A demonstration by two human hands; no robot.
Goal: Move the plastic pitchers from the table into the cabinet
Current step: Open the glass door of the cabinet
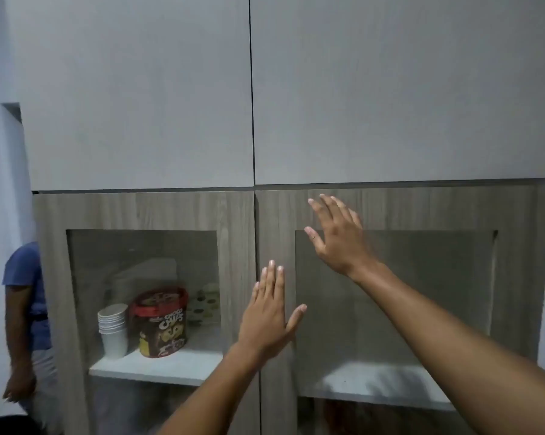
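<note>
Both hands are raised, empty, fingers spread: the left hand (269,312) at the cabinet (158,211) doors' centre seam, the right hand (335,237) higher, over the right door (421,208).

Only text I can read: "COCO CHIPS" on the red-lidded tub (161,321) behind the cabinet glass (142,296).

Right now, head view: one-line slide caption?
Both empty hands, left hand and right hand, raised flat at closed glass-front cabinet doors; no pitchers visible.
</note>
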